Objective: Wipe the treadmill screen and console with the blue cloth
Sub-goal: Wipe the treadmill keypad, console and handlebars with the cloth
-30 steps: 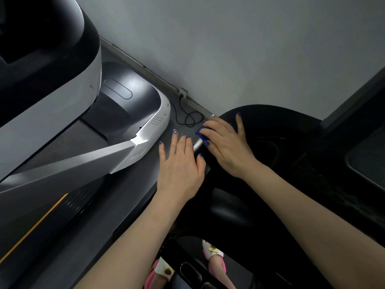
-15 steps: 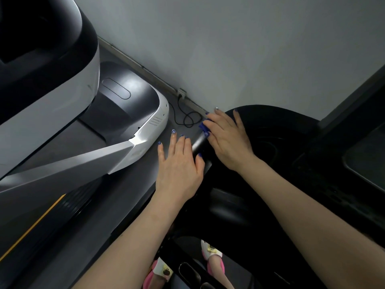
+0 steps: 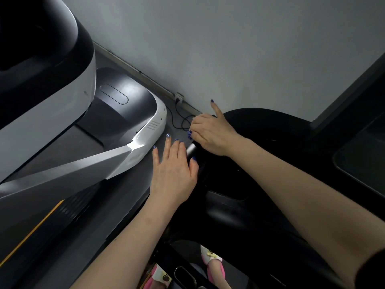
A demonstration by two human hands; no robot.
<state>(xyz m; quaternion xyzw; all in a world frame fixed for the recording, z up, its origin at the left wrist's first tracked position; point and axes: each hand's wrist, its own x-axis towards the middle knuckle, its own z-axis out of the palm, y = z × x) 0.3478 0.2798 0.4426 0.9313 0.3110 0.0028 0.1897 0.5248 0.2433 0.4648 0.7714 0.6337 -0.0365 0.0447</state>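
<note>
The black treadmill console fills the lower right, and its dark screen lies at the right edge. My right hand sits on the console's far left rim with its fingers curled and one finger sticking up. Only a sliver of the blue cloth shows under those curled fingers. My left hand lies flat with straight, spread fingers beside the console's left edge, its thumb against a silver handle end.
A second treadmill stands to the left, with a white and black base and a grey upright. A black cable runs from a wall socket across the floor. My feet show below the console.
My right hand has slid left and further along the console rim, curling tighter over the cloth and lifting one finger. The left hand has stayed in place.
</note>
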